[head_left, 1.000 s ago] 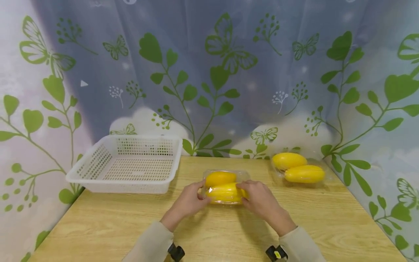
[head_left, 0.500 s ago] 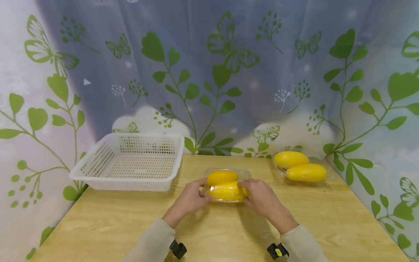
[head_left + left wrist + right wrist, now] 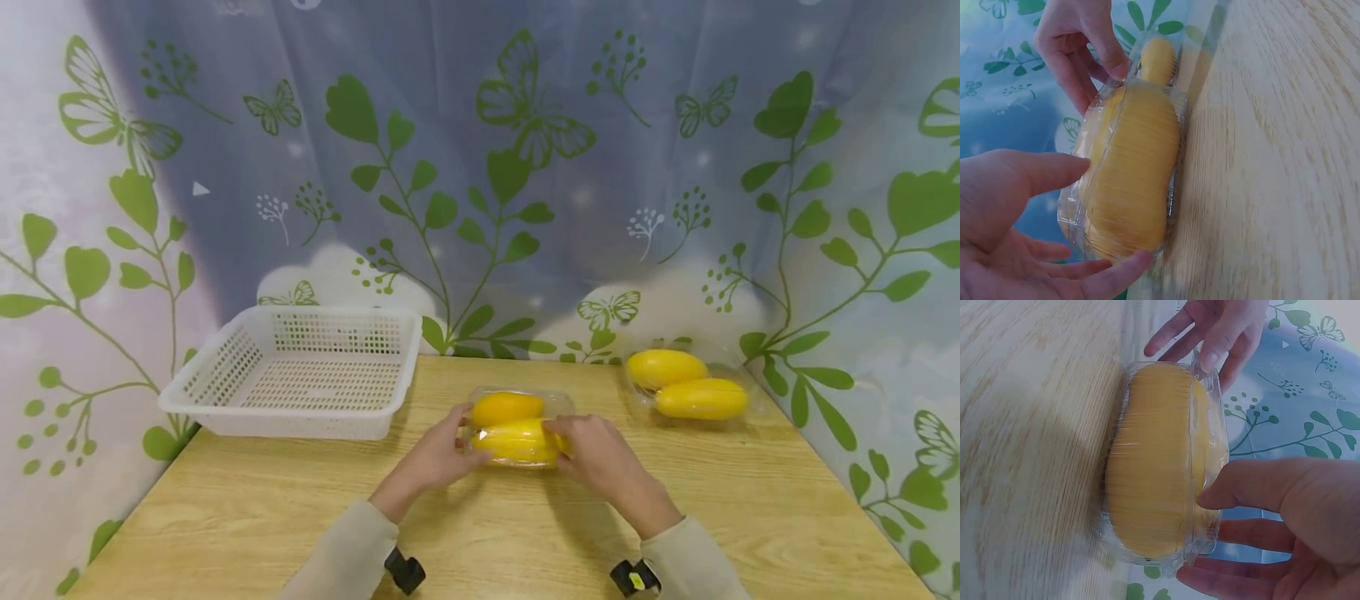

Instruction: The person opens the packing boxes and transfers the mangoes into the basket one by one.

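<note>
A clear plastic clamshell box [image 3: 558,402] lies on the table in front of me, with two oblong yellow fruits [image 3: 517,441] inside. At its left end is my left hand [image 3: 437,450], the thumb on the box edge and the fingers spread around the end. The left wrist view shows this thumb [image 3: 1066,170] at the lid's seam. My right hand [image 3: 600,454] grips the opposite end. In the right wrist view its thumb [image 3: 1229,487] presses the lid edge while the other fingers reach behind it. The box's underside is hidden.
A white perforated plastic basket [image 3: 281,423] stands at the back left. At the back right is another clear box with two yellow fruits [image 3: 701,399]. Patterned cloth [image 3: 450,108] hangs behind the wooden table [image 3: 495,533].
The left hand's fingers have shifted slightly at the box's left end, its thumb reaching a little further along the front. The right hand stays on its end, and the box lies where it was.
</note>
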